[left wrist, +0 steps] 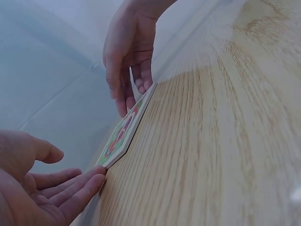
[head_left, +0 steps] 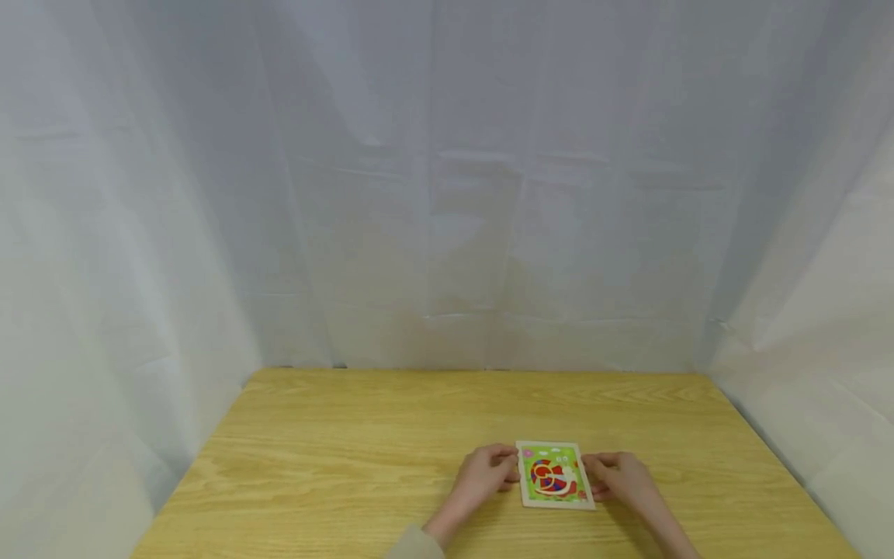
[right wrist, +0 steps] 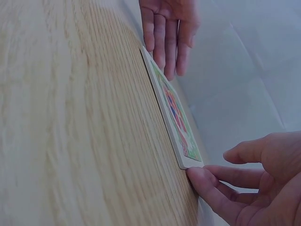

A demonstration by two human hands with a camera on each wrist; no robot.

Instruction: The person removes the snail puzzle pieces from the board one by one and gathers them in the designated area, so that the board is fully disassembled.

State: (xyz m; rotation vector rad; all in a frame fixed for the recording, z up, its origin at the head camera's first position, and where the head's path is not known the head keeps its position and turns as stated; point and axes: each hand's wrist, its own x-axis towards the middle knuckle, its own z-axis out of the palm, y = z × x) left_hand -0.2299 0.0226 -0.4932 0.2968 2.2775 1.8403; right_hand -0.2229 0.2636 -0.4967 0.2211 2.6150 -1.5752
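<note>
Pale wood grain runs across the surface (head_left: pixel 349 466), and near its front edge lies a small flat puzzle board (head_left: pixel 555 475), a thin rectangular slab with a plain light rim and a bright green, red and blue picture on its face. It rests flat on the wood, with a hand at each short side as if to steady or square it. On one side of the board the left hand (head_left: pixel 482 475) has its grip apart, fingers nearly straight, the fingertips (left wrist: pixel 96 181) just touching the board's corner. On the other side the right hand (head_left: pixel 621 477) also stays loose, one fingertip (right wrist: pixel 200 176) pressed against the edge; nothing is clamped. Behind the board hangs creased white cloth (head_left: pixel 447 194), matte and soft.
</note>
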